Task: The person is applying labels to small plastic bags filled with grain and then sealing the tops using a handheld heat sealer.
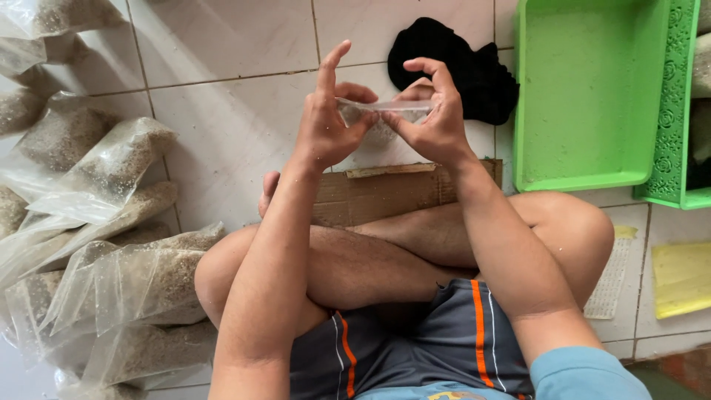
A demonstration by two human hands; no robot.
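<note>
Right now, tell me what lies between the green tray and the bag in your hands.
In the head view, a black cloth lies on the tiled floor between the green tray and the clear bag.

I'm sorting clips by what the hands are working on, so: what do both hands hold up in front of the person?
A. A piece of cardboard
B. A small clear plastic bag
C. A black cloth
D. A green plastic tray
B. The left hand and right hand pinch the top edge of a small clear plastic bag between them; the green tray, black cloth and cardboard lie untouched on the floor.
</note>
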